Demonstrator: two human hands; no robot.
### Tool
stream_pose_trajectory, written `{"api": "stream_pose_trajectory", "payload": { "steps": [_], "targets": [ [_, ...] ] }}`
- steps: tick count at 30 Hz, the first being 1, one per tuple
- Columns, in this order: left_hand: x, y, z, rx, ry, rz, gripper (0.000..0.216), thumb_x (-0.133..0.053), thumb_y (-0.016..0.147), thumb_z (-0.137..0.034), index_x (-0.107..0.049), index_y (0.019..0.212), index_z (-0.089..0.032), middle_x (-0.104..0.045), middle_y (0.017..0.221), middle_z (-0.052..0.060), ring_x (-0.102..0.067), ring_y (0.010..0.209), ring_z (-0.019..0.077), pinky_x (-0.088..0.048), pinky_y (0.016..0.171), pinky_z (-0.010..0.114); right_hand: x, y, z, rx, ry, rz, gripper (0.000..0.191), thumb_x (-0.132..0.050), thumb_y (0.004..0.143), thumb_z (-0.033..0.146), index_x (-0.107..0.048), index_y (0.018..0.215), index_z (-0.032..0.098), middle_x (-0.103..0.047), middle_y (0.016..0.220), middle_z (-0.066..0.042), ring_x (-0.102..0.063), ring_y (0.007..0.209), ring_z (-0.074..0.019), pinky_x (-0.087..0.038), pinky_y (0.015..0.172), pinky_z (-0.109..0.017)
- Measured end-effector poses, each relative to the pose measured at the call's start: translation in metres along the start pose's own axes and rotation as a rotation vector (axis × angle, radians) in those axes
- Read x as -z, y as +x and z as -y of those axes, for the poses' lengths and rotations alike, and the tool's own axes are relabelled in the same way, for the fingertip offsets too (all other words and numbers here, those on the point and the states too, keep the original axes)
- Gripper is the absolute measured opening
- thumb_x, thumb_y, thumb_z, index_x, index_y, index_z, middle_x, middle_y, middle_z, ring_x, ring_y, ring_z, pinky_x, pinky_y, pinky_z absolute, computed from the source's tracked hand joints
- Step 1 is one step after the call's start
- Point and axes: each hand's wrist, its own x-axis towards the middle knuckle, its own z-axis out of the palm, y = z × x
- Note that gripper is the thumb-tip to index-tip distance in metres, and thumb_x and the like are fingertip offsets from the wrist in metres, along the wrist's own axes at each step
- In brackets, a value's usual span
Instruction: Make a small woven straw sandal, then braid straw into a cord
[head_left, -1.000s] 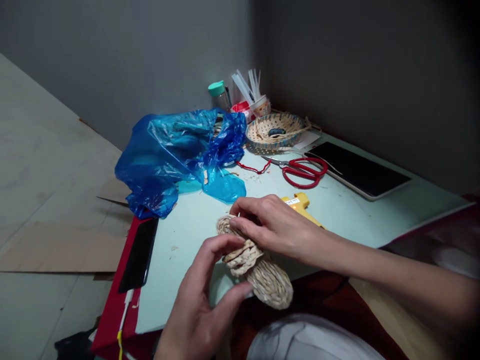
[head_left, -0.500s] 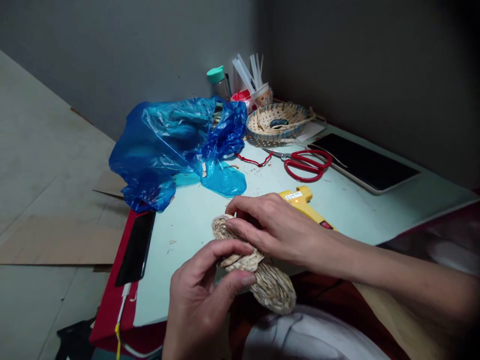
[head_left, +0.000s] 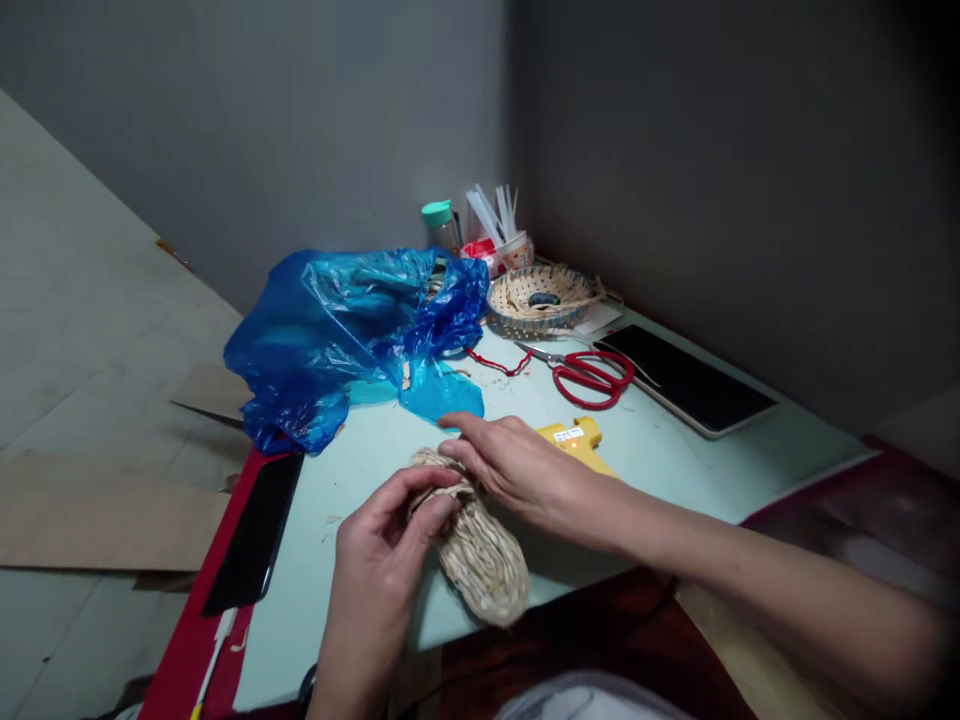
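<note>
A small woven straw slipper [head_left: 487,565], an oblong braided sole with a band across it, is held over the table edge. My left hand [head_left: 386,545] pinches the band between thumb and fingers. On the far end my right hand [head_left: 525,475] has its thumb and fingers closed, its index finger pointing out to the left; the fingertips partly hide that end. Just beyond my right wrist lies a yellow glue gun [head_left: 581,442], partly covered by the hand and forearm.
Red-handled scissors [head_left: 592,378], a blue plastic bag [head_left: 322,330] and a woven basket [head_left: 541,295] lie behind. A dark tablet [head_left: 690,380] is at right, a black phone [head_left: 253,535] at the left edge. A cup of glue sticks [head_left: 516,250] and a bottle [head_left: 441,222] stand against the wall.
My hands and the slipper have shifted left, and the slipper has turned so its near end points more toward me. The view has tilted up. Both hands keep their hold.
</note>
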Motion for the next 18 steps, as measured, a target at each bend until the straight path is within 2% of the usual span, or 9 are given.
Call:
{"api": "stream_pose_trajectory", "payload": {
  "steps": [2, 5, 8, 11, 13, 15, 18],
  "targets": [
    [0.003, 0.009, 0.000, -0.036, 0.081, -0.001, 0.017, -0.063, 0.083, -0.033, -0.069, 0.093, -0.021, -0.070, 0.098, 0.003, -0.064, 0.090, 0.0181, -0.048, 0.080, 0.026, 0.019, -0.001, 0.003, -0.007, -0.002, -0.076, 0.027, -0.034, 0.100, 0.032, -0.057, 0.101, 0.018, -0.066, 0.087, -0.005, -0.059, 0.076, -0.0156, -0.037, 0.064, -0.025],
    [0.005, 0.023, -0.001, -0.102, 0.228, 0.061, 0.017, -0.057, 0.086, -0.031, -0.067, 0.095, -0.020, -0.068, 0.101, 0.005, -0.062, 0.093, 0.0204, -0.047, 0.083, 0.031, 0.047, -0.010, 0.001, -0.027, 0.009, -0.217, 0.029, -0.034, 0.099, 0.026, -0.054, 0.079, 0.019, -0.061, 0.073, 0.001, -0.054, 0.065, -0.0112, -0.036, 0.062, -0.023],
    [0.005, 0.036, -0.002, -0.215, 0.384, 0.092, 0.020, -0.051, 0.089, -0.028, -0.068, 0.097, -0.020, -0.067, 0.104, 0.006, -0.061, 0.097, 0.0208, -0.044, 0.088, 0.033, 0.059, -0.025, -0.012, -0.065, -0.013, -0.303, 0.034, -0.035, 0.099, 0.030, -0.043, 0.067, 0.020, -0.048, 0.060, 0.005, -0.043, 0.054, -0.0099, -0.031, 0.056, -0.024],
    [0.007, 0.042, -0.004, -0.348, 0.456, -0.053, 0.022, -0.048, 0.090, -0.024, -0.069, 0.096, -0.019, -0.065, 0.108, 0.007, -0.058, 0.104, 0.0205, -0.041, 0.094, 0.033, 0.057, -0.043, -0.032, -0.122, -0.031, -0.335, 0.038, -0.036, 0.098, 0.038, -0.035, 0.064, 0.021, -0.036, 0.058, 0.005, -0.032, 0.052, -0.0105, -0.025, 0.051, -0.025],
    [0.011, 0.040, -0.006, -0.372, 0.418, -0.209, 0.023, -0.047, 0.090, -0.023, -0.069, 0.094, -0.018, -0.066, 0.099, 0.006, -0.060, 0.094, 0.0179, -0.044, 0.087, 0.030, 0.054, -0.055, -0.042, -0.137, -0.050, -0.318, 0.040, -0.036, 0.097, 0.044, -0.035, 0.064, 0.021, -0.034, 0.058, 0.004, -0.030, 0.051, -0.0110, -0.024, 0.049, -0.026],
    [0.017, 0.031, -0.006, -0.335, 0.385, -0.334, 0.021, -0.048, 0.090, -0.024, -0.069, 0.093, -0.019, -0.065, 0.087, 0.002, -0.060, 0.079, 0.0152, -0.045, 0.076, 0.026, 0.054, -0.068, -0.049, -0.136, -0.076, -0.294, 0.041, -0.037, 0.096, 0.048, -0.042, 0.065, 0.021, -0.039, 0.058, 0.003, -0.035, 0.052, -0.0117, -0.028, 0.049, -0.026],
    [0.023, 0.010, 0.000, -0.207, 0.384, -0.421, 0.017, -0.055, 0.087, -0.030, -0.069, 0.090, -0.021, -0.064, 0.076, 0.000, -0.061, 0.074, 0.0154, -0.045, 0.069, 0.024, 0.053, -0.088, -0.056, -0.138, -0.109, -0.287, 0.036, -0.040, 0.095, 0.047, -0.057, 0.075, 0.021, -0.058, 0.067, -0.002, -0.052, 0.058, -0.0158, -0.039, 0.053, -0.027]
  ]
}}
